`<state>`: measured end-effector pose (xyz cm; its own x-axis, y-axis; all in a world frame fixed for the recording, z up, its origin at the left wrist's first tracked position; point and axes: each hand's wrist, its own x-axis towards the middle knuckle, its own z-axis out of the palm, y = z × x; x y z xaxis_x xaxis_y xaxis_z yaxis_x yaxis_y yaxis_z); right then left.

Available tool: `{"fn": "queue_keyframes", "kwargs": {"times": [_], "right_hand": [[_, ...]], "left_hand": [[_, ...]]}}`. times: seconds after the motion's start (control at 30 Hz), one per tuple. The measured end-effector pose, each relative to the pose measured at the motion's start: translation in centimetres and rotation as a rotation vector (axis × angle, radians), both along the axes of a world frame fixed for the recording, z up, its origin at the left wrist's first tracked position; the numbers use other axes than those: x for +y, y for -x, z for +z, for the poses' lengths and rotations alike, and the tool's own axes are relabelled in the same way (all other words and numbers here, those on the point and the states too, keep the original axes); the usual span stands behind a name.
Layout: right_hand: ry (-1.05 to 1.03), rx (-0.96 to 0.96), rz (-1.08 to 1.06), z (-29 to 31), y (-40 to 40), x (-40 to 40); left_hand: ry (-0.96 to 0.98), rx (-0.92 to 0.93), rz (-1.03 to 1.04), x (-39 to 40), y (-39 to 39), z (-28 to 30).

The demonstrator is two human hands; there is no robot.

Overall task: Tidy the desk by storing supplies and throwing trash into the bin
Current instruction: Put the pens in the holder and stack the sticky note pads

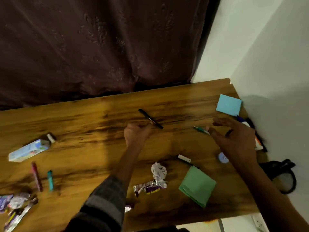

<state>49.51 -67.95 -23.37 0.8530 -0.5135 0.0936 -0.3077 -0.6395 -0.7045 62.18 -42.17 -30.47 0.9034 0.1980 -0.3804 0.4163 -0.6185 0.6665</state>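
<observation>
A black pen (pixel 150 118) lies slantwise on the wooden desk (pixel 87 124). My left hand (pixel 137 133) is curled into a fist with its fingertips pinching the pen's lower half. A green pen (pixel 200 129) lies to the right of it. My right hand (pixel 234 138) hovers over that pen's right end with fingers spread and bent, holding nothing. Trash lies nearer to me: a crumpled paper ball (pixel 158 170) and a foil wrapper (pixel 150 187).
A blue note pad (pixel 229 105) sits in the far right corner, a green pad (pixel 197 185) near the front edge. A white-capped marker (pixel 184 159), a carton (pixel 28 150), a pink pen (pixel 36 176) and more wrappers (pixel 15 205) lie around. A black bag (pixel 284 176) hangs right of the desk.
</observation>
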Motion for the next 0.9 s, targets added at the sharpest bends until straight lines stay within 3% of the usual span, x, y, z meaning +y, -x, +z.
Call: {"fn": "queue_keyframes", "kwargs": {"times": [0.17, 0.33, 0.47, 0.67, 0.9], "right_hand": [[-0.028, 0.042, -0.100, -0.3, 0.1, -0.8], [-0.038, 0.052, -0.205, -1.2, 0.0, -1.4], [-0.033, 0.096, -0.295, -1.9, 0.7, -3.1], [0.115, 0.167, -0.394, -1.2, 1.5, -8.1], [0.323, 0.609, -0.240, -1.7, -2.5, -13.6]], "left_hand": [[-0.113, 0.085, 0.033, -1.3, -5.5, -3.5], [-0.077, 0.147, -0.071, -3.3, -6.7, -3.1], [-0.109, 0.097, -0.322, -7.1, -5.2, -1.9], [0.103, 0.004, -0.617, -14.6, 0.2, 1.5], [0.300, -0.084, -0.784, -18.7, 4.0, 2.6]]}}
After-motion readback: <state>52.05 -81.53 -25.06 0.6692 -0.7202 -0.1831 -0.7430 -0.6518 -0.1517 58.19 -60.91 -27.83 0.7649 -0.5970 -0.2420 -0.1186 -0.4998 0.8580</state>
